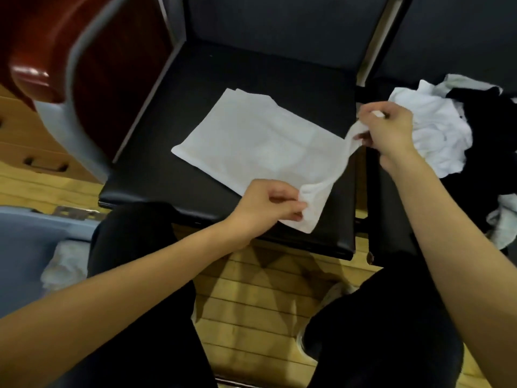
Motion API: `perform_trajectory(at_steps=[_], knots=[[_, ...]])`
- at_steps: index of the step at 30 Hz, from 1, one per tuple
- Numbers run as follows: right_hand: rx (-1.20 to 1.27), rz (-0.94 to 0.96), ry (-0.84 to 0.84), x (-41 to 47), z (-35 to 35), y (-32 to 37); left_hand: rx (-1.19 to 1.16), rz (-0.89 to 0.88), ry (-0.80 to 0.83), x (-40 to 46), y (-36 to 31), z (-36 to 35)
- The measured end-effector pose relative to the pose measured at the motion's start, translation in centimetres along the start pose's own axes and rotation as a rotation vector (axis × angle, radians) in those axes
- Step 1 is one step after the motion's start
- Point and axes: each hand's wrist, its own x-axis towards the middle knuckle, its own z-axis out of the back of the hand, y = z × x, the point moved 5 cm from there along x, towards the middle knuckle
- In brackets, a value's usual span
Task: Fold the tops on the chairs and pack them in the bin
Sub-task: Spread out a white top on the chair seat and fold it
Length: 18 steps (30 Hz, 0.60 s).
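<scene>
Mid-fold: I have the white top (260, 141) flat on the black chair (212, 77). My left hand (268, 203) and right hand (389, 130) each pinch its 4 o'clock edge. Next, I judge: carry that edge toward 10 o'clock, corners matched.

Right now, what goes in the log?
step: folding | left hand: pinches white top | right hand: pinches same top | top on: chair | pile: waiting
</scene>
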Motion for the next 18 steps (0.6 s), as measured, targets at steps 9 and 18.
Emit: perform_trajectory(at_steps=[9, 18], knots=[[-0.152, -0.084, 0.262, 0.4, -12.0, 0.6, -0.193, 0.285, -0.432, 0.1, 3.2, 8.1], [-0.598, 0.285, 0.016, 0.2, -7.6, -0.7, 0.940, -0.516, -0.243, -0.8, 0.4, 5.4]])
